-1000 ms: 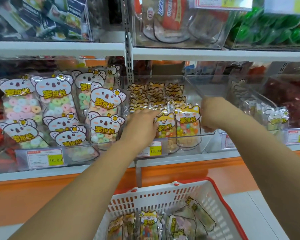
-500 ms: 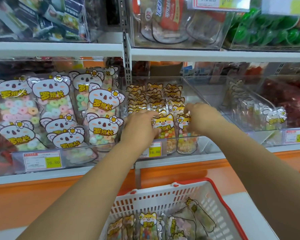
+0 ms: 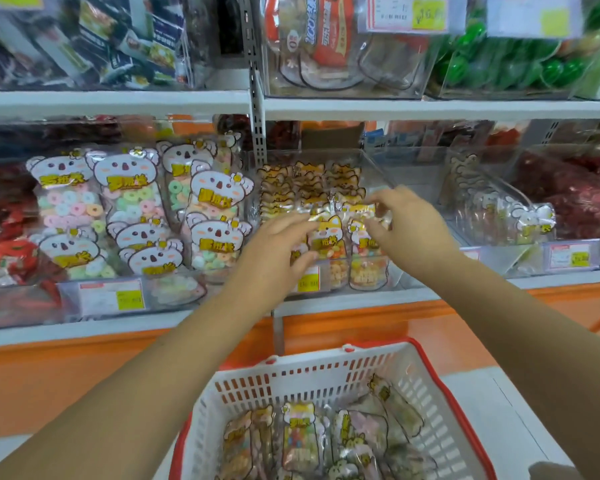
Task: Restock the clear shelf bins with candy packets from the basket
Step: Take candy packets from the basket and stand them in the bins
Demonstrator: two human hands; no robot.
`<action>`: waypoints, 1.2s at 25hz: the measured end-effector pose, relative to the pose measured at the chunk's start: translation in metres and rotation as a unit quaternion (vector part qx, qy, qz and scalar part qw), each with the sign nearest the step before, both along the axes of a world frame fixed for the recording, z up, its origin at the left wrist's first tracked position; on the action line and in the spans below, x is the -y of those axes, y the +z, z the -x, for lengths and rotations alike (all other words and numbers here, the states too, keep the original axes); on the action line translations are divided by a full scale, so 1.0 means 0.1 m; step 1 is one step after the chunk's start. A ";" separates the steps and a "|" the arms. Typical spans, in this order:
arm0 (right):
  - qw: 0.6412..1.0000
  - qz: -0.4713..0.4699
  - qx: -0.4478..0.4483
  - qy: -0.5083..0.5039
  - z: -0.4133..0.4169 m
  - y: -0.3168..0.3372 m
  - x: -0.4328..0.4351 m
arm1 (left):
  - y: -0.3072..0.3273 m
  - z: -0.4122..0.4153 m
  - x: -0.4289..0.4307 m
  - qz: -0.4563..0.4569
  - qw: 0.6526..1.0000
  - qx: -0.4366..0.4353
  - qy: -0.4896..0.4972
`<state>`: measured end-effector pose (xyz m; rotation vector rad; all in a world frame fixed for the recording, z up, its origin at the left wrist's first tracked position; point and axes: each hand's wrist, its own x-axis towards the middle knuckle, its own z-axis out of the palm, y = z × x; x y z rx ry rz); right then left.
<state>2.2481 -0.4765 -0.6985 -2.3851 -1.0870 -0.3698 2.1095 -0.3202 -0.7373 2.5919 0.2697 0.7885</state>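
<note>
both hands have eased back from the packet tops they pressed half a second ago, and their fingers have loosened. left hand (image 3: 278, 244) now reaches with fingers straight and spread against the front row of fox candy packets (image 3: 329, 244) in the middle clear bin (image 3: 374, 168). right hand (image 3: 407, 223) has its fingers wide and gently curved over the top of the rightmost front packet, touching or just above it; blur hides which, and no pinch shows. this bin looks well filled, with rows standing upright to the back. below, the white basket (image 3: 309, 379) holds several more basket packets (image 3: 302, 441), and the right-hand clear bin (image 3: 506, 258) looks thinly stocked, so i judge the restocking partway done, with more loads to place.
</note>
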 end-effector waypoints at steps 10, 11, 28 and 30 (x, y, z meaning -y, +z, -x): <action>0.892 0.212 -0.390 0.083 1.28 -1.85 0.22 | -1.33 1.49 0.24 0.290 0.903 -0.315 0.033; 0.865 0.236 -0.434 0.084 1.37 -2.11 0.18 | -1.47 1.55 0.26 0.325 0.882 -0.338 0.045; 0.607 -0.085 -0.786 -0.081 1.49 -2.82 0.00 | -2.06 1.57 0.21 0.643 0.699 -0.265 0.165; 0.586 -0.078 -0.806 -0.039 1.49 -2.82 -0.01 | -2.13 1.54 0.22 0.687 0.655 -0.273 0.155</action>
